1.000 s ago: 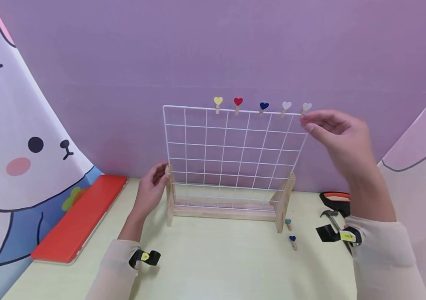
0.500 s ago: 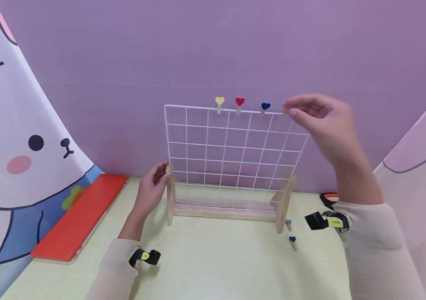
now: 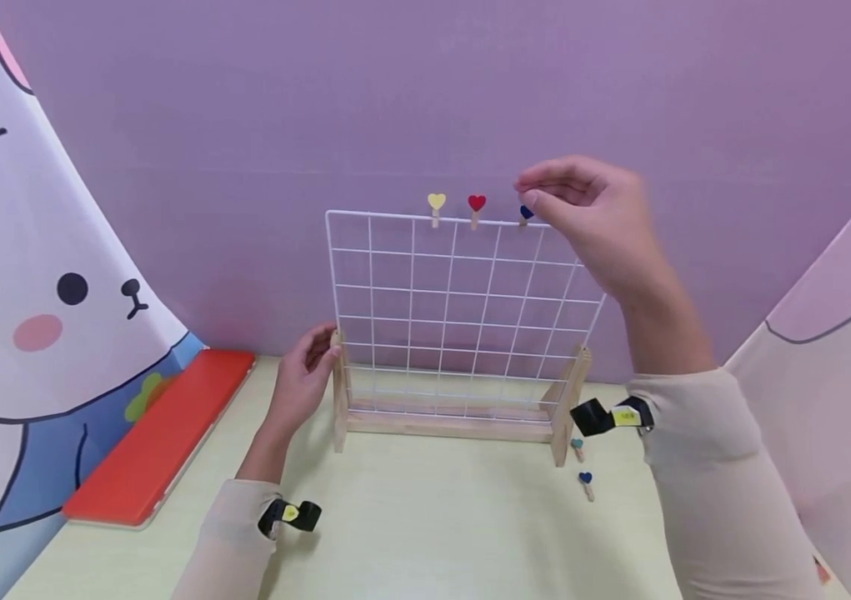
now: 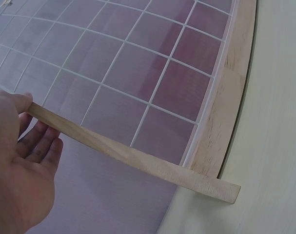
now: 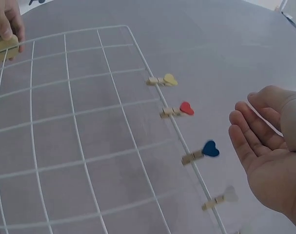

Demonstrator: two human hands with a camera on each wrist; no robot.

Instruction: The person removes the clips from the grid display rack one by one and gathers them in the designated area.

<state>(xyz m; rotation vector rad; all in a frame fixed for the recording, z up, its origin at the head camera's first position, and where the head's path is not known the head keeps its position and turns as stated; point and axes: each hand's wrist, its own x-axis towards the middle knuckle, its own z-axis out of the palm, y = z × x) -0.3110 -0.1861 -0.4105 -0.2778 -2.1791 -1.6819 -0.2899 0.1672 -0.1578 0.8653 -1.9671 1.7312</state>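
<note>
My left hand (image 3: 303,375) pinches the top of the left wooden upright (image 4: 133,158) of a stand that holds a white wire grid (image 3: 395,215). Along the grid's top bar sit small wooden clothespins with hearts: yellow (image 3: 436,201), red (image 3: 477,202), dark blue (image 3: 526,212) and white (image 5: 229,194). My right hand (image 3: 598,225) is raised at the dark blue clothespin, overlapping it in the head view. In the right wrist view its loosely bent fingers hold nothing and are apart from the clothespins. The white one is hidden behind this hand in the head view.
Two loose clothespins, one with a teal heart (image 3: 577,445) and one with a blue heart (image 3: 585,478), lie right of the stand. A long red case (image 3: 158,442) is at the left of the pale table (image 3: 425,533). Behind stands a purple wall (image 3: 245,167).
My right hand has moved left and slightly up along the top bar, from the white clothespin at the right end to the dark blue one. The left hand stays put.
</note>
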